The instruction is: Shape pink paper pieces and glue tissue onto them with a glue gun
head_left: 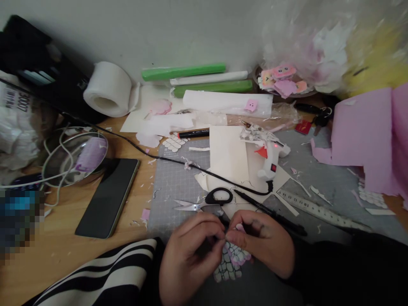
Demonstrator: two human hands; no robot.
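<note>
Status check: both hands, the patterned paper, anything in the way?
Right hand pinches pink-edged, stone-patterned paper. Left hand at its edge, grip unclear. Scissors lie just beyond the left hand, blades parted.

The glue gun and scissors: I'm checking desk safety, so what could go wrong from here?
The glue gun shows a red light; if hot, it could mark the cream paper near it. Its cord crosses the mat, so a snag might drag it. The open scissors lie near the left hand, which might get nicked.
</note>
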